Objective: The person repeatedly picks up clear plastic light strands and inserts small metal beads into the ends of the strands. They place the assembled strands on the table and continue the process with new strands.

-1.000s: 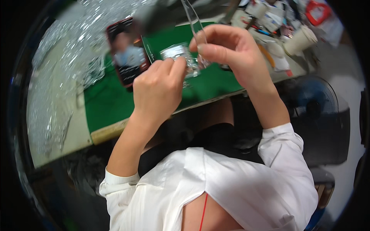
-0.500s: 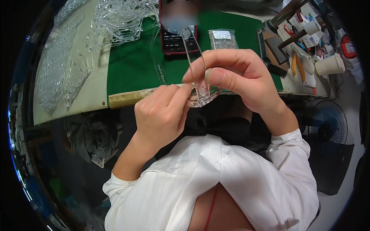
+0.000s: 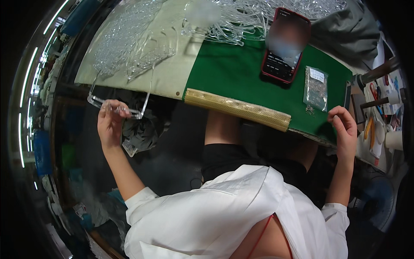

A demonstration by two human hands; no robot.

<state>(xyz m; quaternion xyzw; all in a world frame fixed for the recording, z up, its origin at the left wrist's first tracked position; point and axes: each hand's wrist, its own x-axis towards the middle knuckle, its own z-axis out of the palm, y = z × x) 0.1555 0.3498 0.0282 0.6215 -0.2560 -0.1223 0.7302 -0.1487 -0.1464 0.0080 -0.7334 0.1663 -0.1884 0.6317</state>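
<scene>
Out at the left, beyond the table's front edge, my left hand [image 3: 110, 129] is closed on the front of a clear plastic eyeglass frame [image 3: 136, 114]. Both of its temples are unfolded and point up toward the table. My right hand [image 3: 345, 133] is at the table's right front edge, fingers curled and thumb apart, with nothing visible in it. Nearest to it are a small scatter of tiny metal parts [image 3: 309, 110] and a clear plastic bag of similar parts [image 3: 316, 88] with a white label, on the green mat [image 3: 233, 64].
A red-cased phone [image 3: 280, 73] lies on the mat. Heaps of clear frames [image 3: 116, 52] and clear temples [image 3: 235, 21] cover the back and left. A gold textured strip [image 3: 237, 110] lines the front edge. At right are orange-handled pliers [image 3: 368, 127], a white cup [image 3: 394, 140] and a fan.
My hands have parted: the left carried the eyeglass frame far left, and the right let go of it and moved right toward the bag. The view has shifted leftward.
</scene>
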